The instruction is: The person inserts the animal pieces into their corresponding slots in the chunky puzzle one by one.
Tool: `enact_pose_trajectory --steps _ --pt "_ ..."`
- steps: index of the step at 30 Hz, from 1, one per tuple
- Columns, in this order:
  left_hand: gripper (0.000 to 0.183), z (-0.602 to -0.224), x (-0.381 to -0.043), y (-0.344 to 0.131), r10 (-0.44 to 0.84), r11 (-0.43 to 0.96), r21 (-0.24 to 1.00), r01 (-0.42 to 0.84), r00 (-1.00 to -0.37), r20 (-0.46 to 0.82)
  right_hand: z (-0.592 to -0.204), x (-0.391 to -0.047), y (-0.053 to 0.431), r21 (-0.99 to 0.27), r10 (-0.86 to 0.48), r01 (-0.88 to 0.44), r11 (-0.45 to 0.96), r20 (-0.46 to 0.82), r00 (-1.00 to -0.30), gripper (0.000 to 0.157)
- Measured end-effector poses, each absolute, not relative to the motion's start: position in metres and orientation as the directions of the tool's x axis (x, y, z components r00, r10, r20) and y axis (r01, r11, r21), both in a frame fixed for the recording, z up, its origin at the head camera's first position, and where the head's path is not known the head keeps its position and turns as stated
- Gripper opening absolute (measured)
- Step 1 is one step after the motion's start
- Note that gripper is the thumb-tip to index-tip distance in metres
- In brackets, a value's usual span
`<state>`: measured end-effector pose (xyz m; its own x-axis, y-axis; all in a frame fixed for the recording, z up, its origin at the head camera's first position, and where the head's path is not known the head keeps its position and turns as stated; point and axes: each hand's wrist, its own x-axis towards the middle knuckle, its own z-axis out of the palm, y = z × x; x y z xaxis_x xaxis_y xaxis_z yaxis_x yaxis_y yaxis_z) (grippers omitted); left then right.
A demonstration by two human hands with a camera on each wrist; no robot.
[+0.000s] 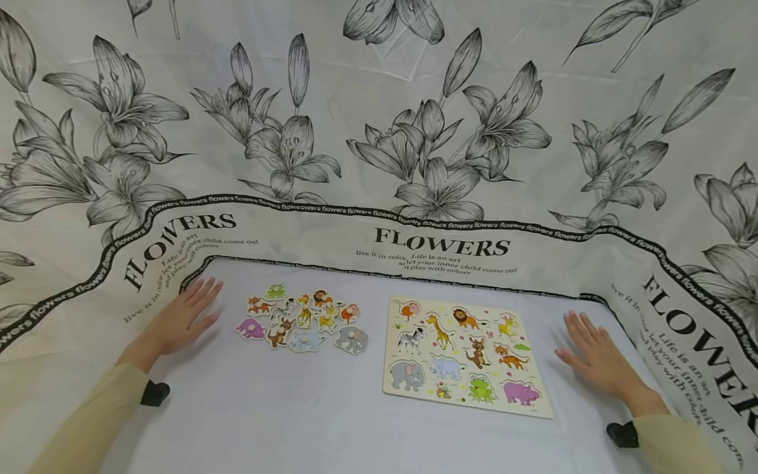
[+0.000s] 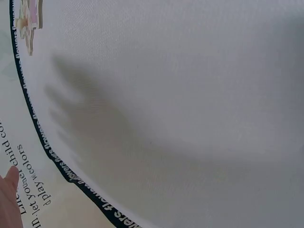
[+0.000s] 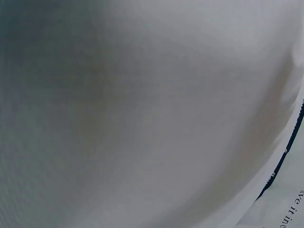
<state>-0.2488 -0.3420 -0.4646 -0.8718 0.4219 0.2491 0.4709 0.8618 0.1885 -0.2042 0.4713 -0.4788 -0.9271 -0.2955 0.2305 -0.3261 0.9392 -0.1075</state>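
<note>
My left hand is held with straight fingers at the left of the white surface, holding nothing. To its right lies a cluster of animal puzzle pieces, among them a purple hippo piece, a grey elephant piece and a frog piece. A wooden animal puzzle board lies flat right of the cluster, printed with matching animals. Beyond its right edge my right hand has its fingers extended and holds nothing. In the left wrist view only a fingertip shows; the right wrist view shows no hand.
A white cloth covers the work surface. Behind and at both sides rises a curtain with lily drawings, "FLOWERS" lettering and a black border. Black wrist-worn devices sit by both sleeves. A hand's shadow falls on the cloth in the left wrist view.
</note>
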Motion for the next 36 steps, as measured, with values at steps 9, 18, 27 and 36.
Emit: enact_pose_trajectory --steps 9,18,27,36 --pt "0.061 -0.468 -0.244 -0.339 0.399 0.864 0.208 0.459 -0.875 0.273 -0.485 -0.201 0.465 -0.132 -0.322 -0.354 0.926 0.215 -0.922 0.079" --pt "0.060 -0.479 -0.236 -0.331 0.397 0.846 0.222 0.485 -0.851 0.345 -0.482 -0.199 0.449 -0.149 -0.344 -0.374 0.916 0.192 -0.919 0.077" --pt "0.052 -0.481 -0.233 -0.324 0.372 0.863 0.254 0.436 -0.890 0.265 -0.480 -0.198 0.434 -0.141 -0.384 -0.410 0.901 0.179 -0.906 0.075" --pt "0.042 -0.476 -0.230 -0.314 0.378 0.860 0.228 0.457 -0.870 0.316 -0.484 -0.204 0.424 -0.181 -0.405 -0.417 0.891 0.101 -0.909 0.073"
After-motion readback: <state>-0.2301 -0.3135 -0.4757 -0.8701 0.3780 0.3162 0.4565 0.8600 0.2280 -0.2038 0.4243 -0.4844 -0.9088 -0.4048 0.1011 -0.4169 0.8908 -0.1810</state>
